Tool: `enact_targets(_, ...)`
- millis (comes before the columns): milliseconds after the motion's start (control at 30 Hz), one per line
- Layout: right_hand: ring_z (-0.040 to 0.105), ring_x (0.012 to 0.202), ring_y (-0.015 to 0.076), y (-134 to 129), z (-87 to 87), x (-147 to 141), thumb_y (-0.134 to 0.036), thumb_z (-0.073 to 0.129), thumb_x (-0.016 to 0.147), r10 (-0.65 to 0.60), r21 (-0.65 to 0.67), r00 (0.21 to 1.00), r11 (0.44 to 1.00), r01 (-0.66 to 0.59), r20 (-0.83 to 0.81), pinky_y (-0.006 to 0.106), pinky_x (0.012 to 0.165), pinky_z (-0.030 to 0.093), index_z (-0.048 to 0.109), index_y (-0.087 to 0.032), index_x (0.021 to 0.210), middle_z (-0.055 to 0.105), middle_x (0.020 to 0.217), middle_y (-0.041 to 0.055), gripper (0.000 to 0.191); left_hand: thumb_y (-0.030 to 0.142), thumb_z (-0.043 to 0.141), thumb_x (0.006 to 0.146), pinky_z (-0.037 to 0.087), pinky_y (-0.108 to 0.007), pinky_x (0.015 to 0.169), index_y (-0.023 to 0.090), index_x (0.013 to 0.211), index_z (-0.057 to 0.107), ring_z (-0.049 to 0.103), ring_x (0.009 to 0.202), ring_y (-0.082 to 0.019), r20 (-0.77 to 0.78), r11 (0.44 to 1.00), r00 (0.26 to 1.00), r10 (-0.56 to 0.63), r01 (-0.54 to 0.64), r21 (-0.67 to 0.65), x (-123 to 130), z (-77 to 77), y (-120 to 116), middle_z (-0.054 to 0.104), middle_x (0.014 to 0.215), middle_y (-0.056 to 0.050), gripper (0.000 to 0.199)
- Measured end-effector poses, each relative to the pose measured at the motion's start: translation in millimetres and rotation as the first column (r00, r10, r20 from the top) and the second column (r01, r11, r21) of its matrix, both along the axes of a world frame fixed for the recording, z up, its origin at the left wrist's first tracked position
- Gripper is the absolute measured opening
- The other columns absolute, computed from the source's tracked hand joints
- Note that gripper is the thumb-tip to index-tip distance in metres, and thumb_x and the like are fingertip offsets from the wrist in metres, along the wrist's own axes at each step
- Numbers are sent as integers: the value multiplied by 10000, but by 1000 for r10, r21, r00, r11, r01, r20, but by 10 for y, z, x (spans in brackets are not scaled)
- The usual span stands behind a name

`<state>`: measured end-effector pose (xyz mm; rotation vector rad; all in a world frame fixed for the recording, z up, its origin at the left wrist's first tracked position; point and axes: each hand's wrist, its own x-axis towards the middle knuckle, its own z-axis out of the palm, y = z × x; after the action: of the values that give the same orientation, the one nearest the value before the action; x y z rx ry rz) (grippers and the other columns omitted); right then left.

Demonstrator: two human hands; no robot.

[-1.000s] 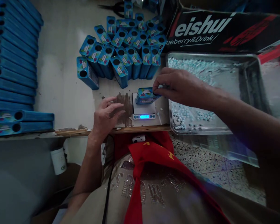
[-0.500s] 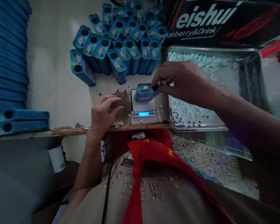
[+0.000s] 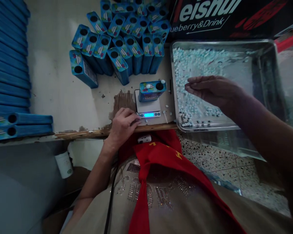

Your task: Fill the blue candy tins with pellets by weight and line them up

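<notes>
A blue candy box (image 3: 149, 92) with a round dark hole in its top stands on the small digital scale (image 3: 148, 108). White candies (image 3: 162, 82) lie on top of the box, one at the edge of the hole. My left hand (image 3: 124, 125) rests at the table edge by the scale's lower left corner. Its fingers are bent, thumb and forefinger close together; anything between them is too small to tell. Over the metal tray (image 3: 249, 87) hovers my right hand (image 3: 212, 91), fingers stretched out side by side, with nothing visible in them. Pale blue and white candies (image 3: 197, 60) cover the tray's left part.
Several blue boxes (image 3: 120, 63) stand upright behind the scale, holes upward. More blue boxes (image 3: 8, 65) are stacked at the left. A black carton (image 3: 210, 19) stands behind the tray. Loose candies and a thin white stick (image 3: 165, 117) lie between scale and tray.
My right hand has left the box's hole and moved right over the tray, uncovering candies on the box top. My left hand has moved right to the scale's corner, its fingers closing.
</notes>
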<state>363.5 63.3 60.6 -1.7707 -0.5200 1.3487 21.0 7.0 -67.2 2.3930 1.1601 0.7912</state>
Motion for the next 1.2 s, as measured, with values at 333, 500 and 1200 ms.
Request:
enact_targets(333,676,620,157,141,482,-405,149,784,929,497,38,774,832,-554,394,247,604,554,767,-165,785,723,676,49,346,54,670,1113,600,-437,977,267,1223,882,667,1136,-302,-182,982,978,-102,129,140,109,86,-89,759,1194,-117,320)
enact_targets(500,569,686,127,233,779,-672,146,872,850,589,-157,300,600,-784,750,248,665,336,834,-194,747,629,608,-27,357,2,713,1046,584,-442,934,289,1189,880,662,1159,-318,-271,966,949,-160,207,155,201,47,-47,738,1181,-113,362)
enact_targets(1200,552,646,86,269,686,-593,86,932,874,573,-119,300,581,-805,763,241,644,366,853,-199,790,645,616,-54,308,158,660,1180,622,-423,1048,235,1143,829,794,1124,-268,26,978,995,97,-100,182,-136,19,-165,865,1125,-84,189)
